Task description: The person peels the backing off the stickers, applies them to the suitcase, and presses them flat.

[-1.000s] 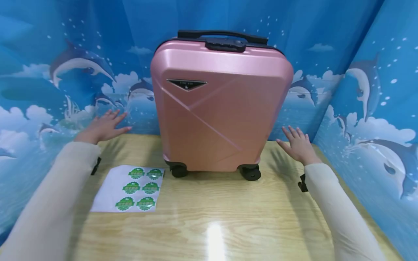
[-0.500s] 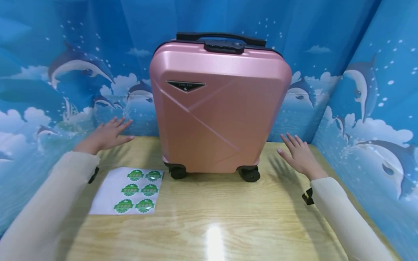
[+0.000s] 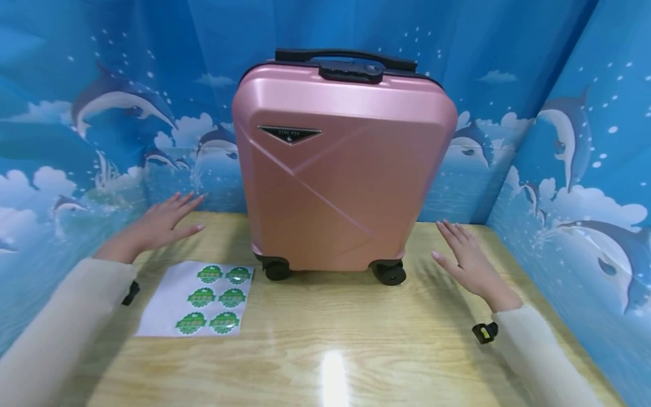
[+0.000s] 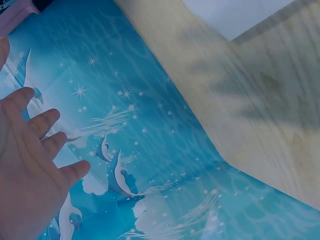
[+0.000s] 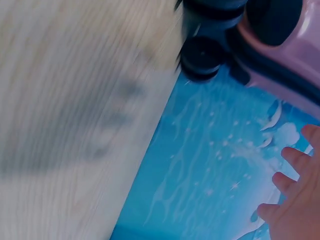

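A pink hard-shell suitcase (image 3: pixel 335 186) stands upright on its black wheels at the back of the wooden table (image 3: pixel 285 362). Left of it my left hand (image 3: pixel 159 226) hovers with straight, spread fingers, holding nothing. Below that hand lies a white sheet of green round stickers (image 3: pixel 168 299). On the other side, my right hand (image 3: pixel 470 263) hangs over the table, fingers extended and touching nothing. The left wrist view shows the left palm (image 4: pixel 30 170) with fingers apart. In the right wrist view the right hand (image 5: pixel 297 195) is near the suitcase's lower end.
Blue curtains (image 3: pixel 152 34) printed with dolphins close off the back and both sides. The suitcase's black handle (image 3: pixel 351 55) is at its top. A black strap piece (image 3: pixel 485 332) hangs under the right cuff, and another strap piece (image 3: pixel 130 293) under the left.
Both hands have drawn back toward the person and lowered slightly, the right one more clearly. The suitcase and sticker sheet stay in place.
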### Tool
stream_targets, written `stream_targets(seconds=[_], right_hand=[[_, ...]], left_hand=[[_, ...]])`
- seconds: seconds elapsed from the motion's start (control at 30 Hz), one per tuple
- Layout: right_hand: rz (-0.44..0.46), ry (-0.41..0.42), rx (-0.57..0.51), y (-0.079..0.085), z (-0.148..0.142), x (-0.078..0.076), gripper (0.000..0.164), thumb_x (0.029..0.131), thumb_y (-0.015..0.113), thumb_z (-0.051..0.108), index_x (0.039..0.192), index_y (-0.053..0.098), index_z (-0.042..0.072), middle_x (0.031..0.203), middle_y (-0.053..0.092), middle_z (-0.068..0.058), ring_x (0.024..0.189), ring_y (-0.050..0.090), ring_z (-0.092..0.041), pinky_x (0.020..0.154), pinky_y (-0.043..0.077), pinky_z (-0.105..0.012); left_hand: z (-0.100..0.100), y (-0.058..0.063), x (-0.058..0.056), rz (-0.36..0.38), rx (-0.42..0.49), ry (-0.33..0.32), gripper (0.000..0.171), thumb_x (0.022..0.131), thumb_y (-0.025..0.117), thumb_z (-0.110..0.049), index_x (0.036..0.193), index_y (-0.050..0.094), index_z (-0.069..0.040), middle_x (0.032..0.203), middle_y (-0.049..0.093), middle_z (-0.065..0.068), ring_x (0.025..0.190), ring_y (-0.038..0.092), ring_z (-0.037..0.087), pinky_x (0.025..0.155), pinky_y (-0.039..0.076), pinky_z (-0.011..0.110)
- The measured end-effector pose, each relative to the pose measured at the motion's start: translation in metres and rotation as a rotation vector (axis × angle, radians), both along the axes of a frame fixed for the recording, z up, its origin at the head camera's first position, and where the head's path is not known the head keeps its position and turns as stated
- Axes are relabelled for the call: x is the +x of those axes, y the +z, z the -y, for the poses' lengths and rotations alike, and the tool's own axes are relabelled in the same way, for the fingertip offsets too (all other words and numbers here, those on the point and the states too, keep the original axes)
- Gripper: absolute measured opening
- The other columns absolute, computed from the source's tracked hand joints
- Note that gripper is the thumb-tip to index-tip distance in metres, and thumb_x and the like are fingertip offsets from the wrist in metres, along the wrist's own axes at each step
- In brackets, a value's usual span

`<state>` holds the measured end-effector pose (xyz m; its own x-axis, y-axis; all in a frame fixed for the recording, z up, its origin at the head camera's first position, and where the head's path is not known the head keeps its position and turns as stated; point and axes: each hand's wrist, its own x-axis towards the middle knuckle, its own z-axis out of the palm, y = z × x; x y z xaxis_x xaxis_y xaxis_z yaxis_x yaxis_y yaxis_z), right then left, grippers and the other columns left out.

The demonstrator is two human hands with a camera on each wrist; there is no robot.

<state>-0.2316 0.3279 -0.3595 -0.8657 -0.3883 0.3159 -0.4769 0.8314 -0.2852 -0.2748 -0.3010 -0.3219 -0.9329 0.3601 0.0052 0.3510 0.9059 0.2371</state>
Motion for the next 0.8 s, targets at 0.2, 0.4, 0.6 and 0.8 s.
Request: stream_targets(seconds=[0.2, 0.4, 0.6, 0.8], right_hand=[[-0.038, 0.075, -0.03, -0.001, 0.014, 0.016, 0.069, 0.094, 0.057, 0.028, 0.15, 0.022, 0.011, 0.153, 0.021, -0.019, 0.139, 0.014, -0.043, 0.108, 0.015, -0.061], [-0.146, 0.15, -0.013, -0.008, 0.037, 0.031, 0.076, 0.086, 0.067, 0.031, 0.147, 0.03, 0.005, 0.148, 0.031, -0.021, 0.135, 0.025, -0.043, 0.11, 0.02, -0.055], [-0.225, 0.248, -0.023, -0.007, 0.064, 0.045, 0.076, 0.089, 0.06, 0.047, 0.145, 0.033, 0.005, 0.148, 0.033, -0.017, 0.132, 0.031, -0.038, 0.104, 0.03, -0.056], [-0.385, 0.337, -0.102, -0.004, 0.09, 0.057, 0.075, 0.092, 0.047, 0.056, 0.14, 0.04, -0.001, 0.143, 0.039, -0.021, 0.13, 0.035, -0.034, 0.114, 0.02, -0.033]], left_hand=[[0.002, -0.007, 0.01, -0.009, 0.047, -0.012, 0.076, 0.095, 0.048, -0.048, 0.152, 0.013, -0.012, 0.154, 0.008, 0.025, 0.139, -0.001, 0.048, 0.102, 0.006, 0.072], [-0.001, -0.017, 0.018, -0.003, 0.101, -0.04, 0.076, 0.094, 0.051, -0.046, 0.151, 0.017, -0.01, 0.153, 0.012, 0.026, 0.139, 0.001, 0.048, 0.103, 0.008, 0.071], [-0.001, -0.027, 0.025, 0.008, 0.138, -0.054, 0.076, 0.094, 0.051, -0.046, 0.151, 0.016, -0.009, 0.153, 0.011, 0.028, 0.139, 0.002, 0.048, 0.102, 0.009, 0.072], [0.007, -0.038, 0.033, 0.019, 0.181, -0.057, 0.076, 0.094, 0.054, -0.041, 0.152, 0.014, -0.012, 0.152, 0.013, 0.028, 0.139, 0.002, 0.048, 0.101, 0.008, 0.073]])
